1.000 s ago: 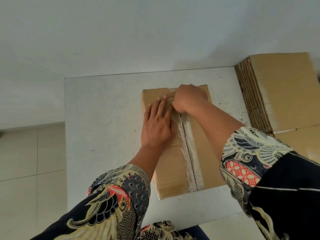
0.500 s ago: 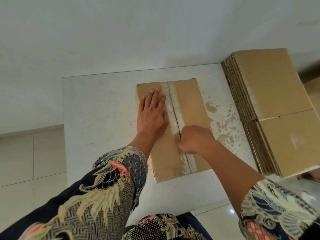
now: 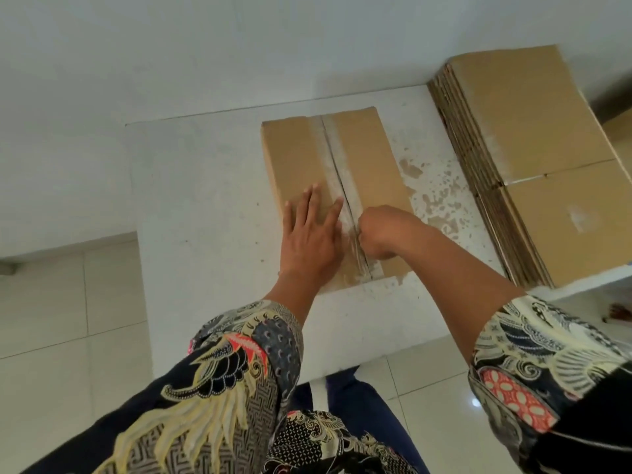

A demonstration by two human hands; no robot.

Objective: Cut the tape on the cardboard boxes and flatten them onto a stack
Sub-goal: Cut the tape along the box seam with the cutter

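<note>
One taped cardboard box (image 3: 337,196) counted at frame centre; one stack of flattened boxes (image 3: 533,165) at upper right; one white table (image 3: 205,200); two hands seen, left hand (image 3: 309,239), right hand (image 3: 383,234)

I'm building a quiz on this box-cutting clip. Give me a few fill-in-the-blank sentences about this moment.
1. The left hand lies flat on the ____ half of the box.
2. The right hand is curled at the box's taped ____.
3. The flattened stack lies to the box's ____.
4. Everything rests on a ____ table.

Missing: left; seam; right; white
</note>
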